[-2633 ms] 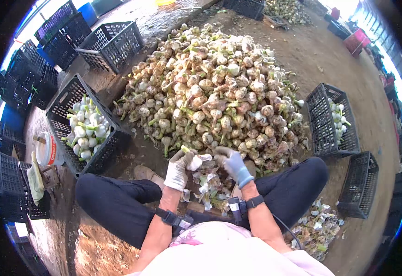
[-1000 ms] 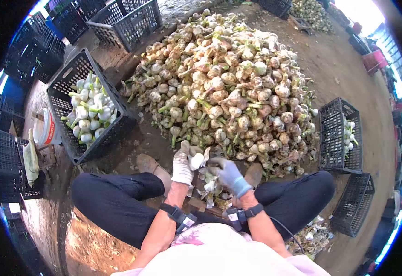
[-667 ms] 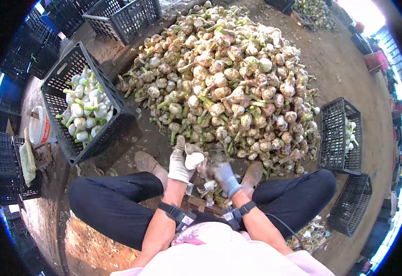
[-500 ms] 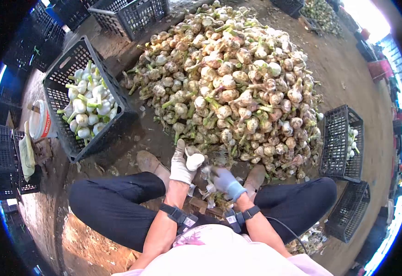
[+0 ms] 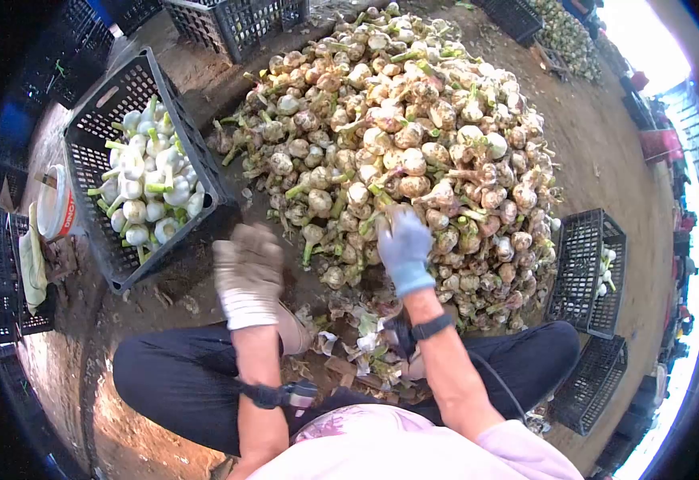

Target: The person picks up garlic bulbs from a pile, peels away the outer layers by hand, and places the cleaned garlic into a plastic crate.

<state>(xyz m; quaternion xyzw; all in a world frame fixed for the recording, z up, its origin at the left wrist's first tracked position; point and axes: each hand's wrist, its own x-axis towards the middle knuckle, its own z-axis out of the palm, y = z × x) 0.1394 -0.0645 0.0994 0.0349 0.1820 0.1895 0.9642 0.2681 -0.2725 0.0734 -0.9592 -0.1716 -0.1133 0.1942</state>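
Note:
My left hand [image 5: 248, 268], in a whitish, soiled glove, is over the floor between the crate and the pile. It is blurred, and whether it holds anything is hidden. My right hand [image 5: 405, 244], in a grey-blue glove, reaches to the front of a big pile of unpeeled garlic bulbs [image 5: 437, 136]. Its fingertips touch bulbs there, but what they grip is unclear. Cleaned white garlic [image 5: 153, 172] with short green stems lies in a tilted black crate [image 5: 205, 152] at the left.
Stacked black crates [image 5: 597, 272] stand at the right, with some white bulbs in the upper one. A white bucket [image 5: 57, 204] is left of the garlic crate. Peeled skins [image 5: 365, 344] litter the floor between my feet. Another crate [image 5: 261, 24] stands behind.
My left hand has moved left and no longer shows the white bulb it held before. My right hand has moved up and forward from between my legs to the pile.

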